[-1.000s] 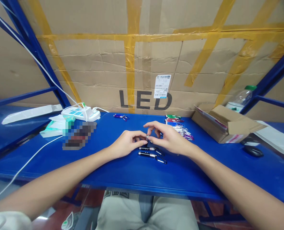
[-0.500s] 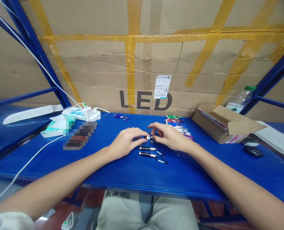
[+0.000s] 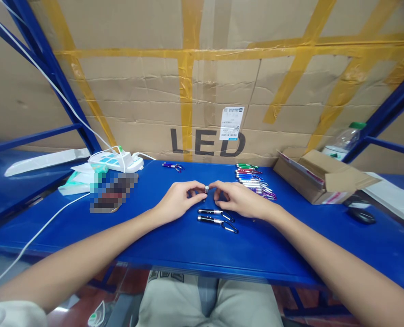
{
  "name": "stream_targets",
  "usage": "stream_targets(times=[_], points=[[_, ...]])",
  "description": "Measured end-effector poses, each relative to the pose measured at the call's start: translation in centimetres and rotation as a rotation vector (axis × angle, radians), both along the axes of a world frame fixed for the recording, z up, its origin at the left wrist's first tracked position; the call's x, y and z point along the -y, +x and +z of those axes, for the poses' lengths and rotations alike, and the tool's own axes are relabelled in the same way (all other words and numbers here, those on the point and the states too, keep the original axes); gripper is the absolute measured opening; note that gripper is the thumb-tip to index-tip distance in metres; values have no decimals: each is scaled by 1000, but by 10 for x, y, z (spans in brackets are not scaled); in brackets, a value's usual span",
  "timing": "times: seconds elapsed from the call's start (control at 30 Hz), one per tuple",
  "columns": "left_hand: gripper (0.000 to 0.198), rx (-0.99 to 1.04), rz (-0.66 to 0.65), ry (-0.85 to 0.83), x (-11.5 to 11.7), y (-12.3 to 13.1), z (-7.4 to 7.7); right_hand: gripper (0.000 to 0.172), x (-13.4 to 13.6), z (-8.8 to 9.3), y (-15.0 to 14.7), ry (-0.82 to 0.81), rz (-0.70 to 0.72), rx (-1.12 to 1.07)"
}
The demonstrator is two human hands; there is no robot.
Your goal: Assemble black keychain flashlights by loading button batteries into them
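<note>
Between the thumb and forefinger of my left hand (image 3: 181, 200) is a small silver cylinder (image 3: 206, 189), its top facing up. From the other side my right hand (image 3: 239, 197) reaches it with its forefinger tip; the thumb stays apart from that finger, the rest are curled. Whether anything tiny sits at the right thumb is too small to tell. Nearer me lie two black penlights with carabiner clips, the upper penlight (image 3: 207, 211) and the lower penlight (image 3: 209, 220), parallel on the blue table (image 3: 174, 247).
Several coloured penlights (image 3: 246, 172) are lined up behind my right hand. A purple penlight (image 3: 169, 165) lies at the back. To the right are an open cardboard box (image 3: 311, 177), a black mouse (image 3: 360, 215) and a bottle (image 3: 345, 138). A power strip (image 3: 110, 161) and tissue pack (image 3: 81, 179) sit left.
My right forefinger has moved left onto the silver piece, which has shifted slightly left and up. The small discs seen by my right fingertips no longer show. The black penlights have not moved.
</note>
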State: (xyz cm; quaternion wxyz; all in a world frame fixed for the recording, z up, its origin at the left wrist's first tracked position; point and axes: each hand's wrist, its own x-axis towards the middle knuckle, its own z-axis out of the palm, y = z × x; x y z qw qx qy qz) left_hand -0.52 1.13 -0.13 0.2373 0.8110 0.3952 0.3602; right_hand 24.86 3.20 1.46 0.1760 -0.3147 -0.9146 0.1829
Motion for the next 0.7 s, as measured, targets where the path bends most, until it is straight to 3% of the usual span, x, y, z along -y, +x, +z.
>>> stream_targets(times=[0.23, 0.4, 0.7], points=[[25, -19, -19, -44, 0, 0, -1, 45, 0, 3, 3, 28, -57, -128], [24, -68, -49, 11, 3, 1, 0, 41, 6, 10, -1, 35, -63, -287], [19, -145, -81, 119, 4, 1, 2, 40, 11, 10, -4, 44, -29, -294]])
